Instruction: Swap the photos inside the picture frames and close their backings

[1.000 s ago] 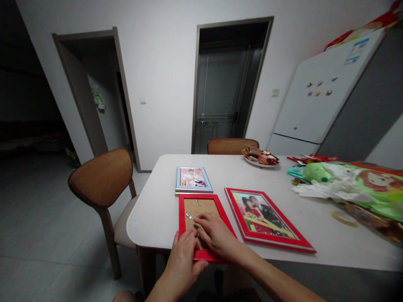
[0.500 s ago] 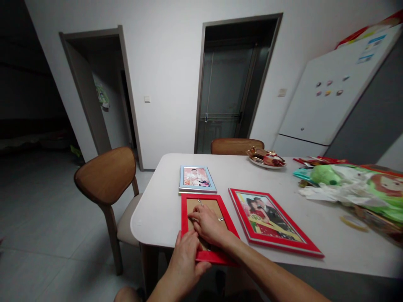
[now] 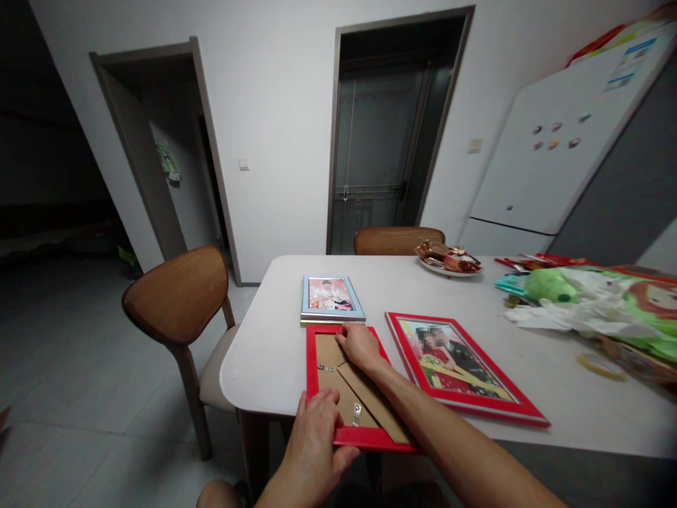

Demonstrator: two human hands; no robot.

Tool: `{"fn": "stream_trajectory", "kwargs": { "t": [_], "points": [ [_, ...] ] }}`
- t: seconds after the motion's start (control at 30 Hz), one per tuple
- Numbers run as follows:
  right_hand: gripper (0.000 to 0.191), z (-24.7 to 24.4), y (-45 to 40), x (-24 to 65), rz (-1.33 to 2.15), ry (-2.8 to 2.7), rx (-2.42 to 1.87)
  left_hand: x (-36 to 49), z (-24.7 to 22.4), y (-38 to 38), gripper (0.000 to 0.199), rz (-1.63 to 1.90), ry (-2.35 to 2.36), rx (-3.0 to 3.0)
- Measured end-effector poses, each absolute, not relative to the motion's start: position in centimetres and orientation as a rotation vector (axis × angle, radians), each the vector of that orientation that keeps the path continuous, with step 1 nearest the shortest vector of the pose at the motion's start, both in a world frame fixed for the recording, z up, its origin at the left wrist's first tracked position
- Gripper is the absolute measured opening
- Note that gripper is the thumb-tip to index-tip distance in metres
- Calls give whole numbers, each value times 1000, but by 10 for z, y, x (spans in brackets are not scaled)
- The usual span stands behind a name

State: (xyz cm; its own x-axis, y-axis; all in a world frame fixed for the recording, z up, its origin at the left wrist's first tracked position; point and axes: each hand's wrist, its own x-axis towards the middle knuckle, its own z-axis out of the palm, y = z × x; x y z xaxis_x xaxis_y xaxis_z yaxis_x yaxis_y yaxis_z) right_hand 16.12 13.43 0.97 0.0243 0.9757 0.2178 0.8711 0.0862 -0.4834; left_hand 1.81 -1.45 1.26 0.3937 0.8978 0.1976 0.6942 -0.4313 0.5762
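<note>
A red picture frame [image 3: 312, 353] lies back side up at the table's front edge, its brown backing board [image 3: 331, 353] and metal clips showing. My left hand [image 3: 316, 430] grips the frame's near left corner, thumb on the front edge, fingers over the side. At the far edge of the backing, my right hand [image 3: 360, 346] has its fingers pinched together near the top rim; what they hold there is too small to tell. To the right lies a red frame with a couple's photo [image 3: 449, 360], face up. A light blue frame with a photo [image 3: 331, 295] lies just beyond.
On the white table [image 3: 259, 353], a plate of wrapped items [image 3: 449, 259] stands at the back, with green and white packaging [image 3: 592, 303] and a tape roll [image 3: 601, 367] to the right. Wooden chairs [image 3: 180, 296] stand left and behind.
My right hand has moved from the middle of the backing to its far edge, uncovering the brown stand strip and lower clips. My left hand stays on the near corner.
</note>
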Motion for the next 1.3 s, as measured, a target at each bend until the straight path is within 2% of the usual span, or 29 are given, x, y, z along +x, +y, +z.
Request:
{"fn": "stream_trajectory", "kwargs": {
  "t": [0.17, 0.37, 0.53, 0.63, 0.8, 0.87, 1.0, 1.1, 1.17, 1.23, 1.3],
  "points": [
    [20, 13, 133, 162, 279, -1839, -1767, 17, 17, -18, 49, 583, 1434, 2307],
    [25, 28, 109, 185, 380, -1871, -1543, 29, 9, -18, 46, 526, 1423, 2430],
    [33, 27, 79, 224, 747, -1354, -1404, 29, 10, -12, 47, 574, 1424, 2437],
    [36, 21, 54, 226, 946, -960, -1295, 23, 28, -11, 41, 761, 1417, 2353],
    [36, 18, 15, 173, 1624, -814, -905, 28, 60, -21, 15, 1156, 1269, 1894],
    [33, 21, 7, 150, 1780, -737, -764, 36, 61, -26, 10, 1253, 1128, 1726],
    [22, 31, 5, 134, 1683, -588, -628, 52, 57, -27, 21, 1361, 878, 1494],
    [32, 35, 9, 155, 1494, -567, -712, 61, 69, -16, 56, 1410, 826, 1337],
    [42, 36, 14, 182, 1365, -613, -835, 66, 81, -7, 71, 1401, 811, 1304],
    [56, 37, 19, 215, 1241, -698, -975, 74, 90, 2, 74, 1345, 716, 1303],
    [61, 40, 24, 253, 1112, -807, -1153, 85, 91, 9, 68, 1271, 617, 1320]
  ]
}}
